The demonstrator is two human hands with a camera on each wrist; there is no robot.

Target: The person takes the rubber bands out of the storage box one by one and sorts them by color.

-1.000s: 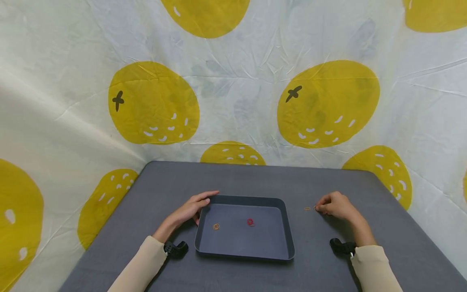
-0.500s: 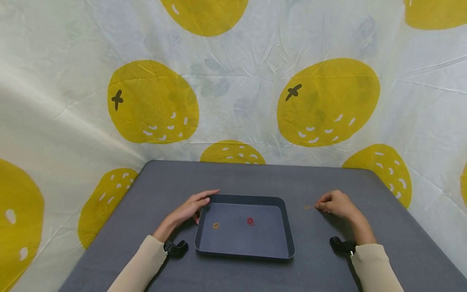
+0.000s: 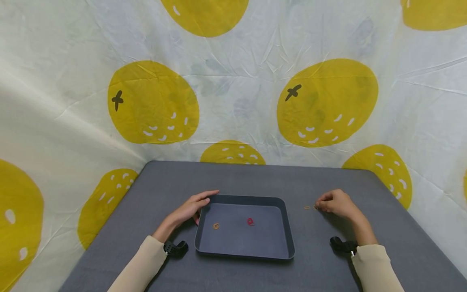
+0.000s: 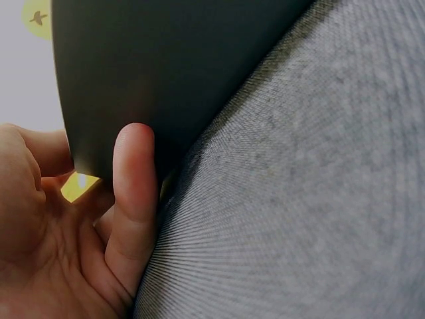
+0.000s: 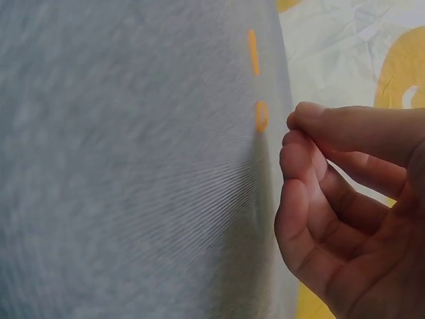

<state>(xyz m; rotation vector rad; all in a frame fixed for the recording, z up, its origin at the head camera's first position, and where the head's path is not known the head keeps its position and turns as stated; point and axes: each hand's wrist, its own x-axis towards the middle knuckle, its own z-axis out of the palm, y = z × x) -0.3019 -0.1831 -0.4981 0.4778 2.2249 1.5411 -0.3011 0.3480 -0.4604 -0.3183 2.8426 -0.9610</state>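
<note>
In the head view, a dark grey rectangular tray [image 3: 240, 251] lies on the table, holding orange rubber bands [image 3: 216, 226] at its left and red rubber bands [image 3: 250, 222] near its middle. My left hand [image 3: 187, 210] grips the tray's far left corner; the left wrist view shows a finger [image 4: 135, 173] against its outer wall. To the tray's right, my right hand [image 3: 337, 203] hovers with fingers curled and thumb meeting the index finger. Nothing shows between those fingertips in the right wrist view. Two orange bands lie beside them on the cloth, a nearer one [image 5: 261, 117] and a farther one [image 5: 253, 52].
A grey cloth [image 3: 255, 178] covers the table. Behind and around it hangs a white curtain [image 3: 233, 109] printed with large yellow fruit. Black devices are strapped to both wrists, including the left wrist camera [image 3: 176, 249].
The nearer orange band shows a little more clearly beside my right fingertips, which have shifted up very slightly. My left hand and the tray stay where they were.
</note>
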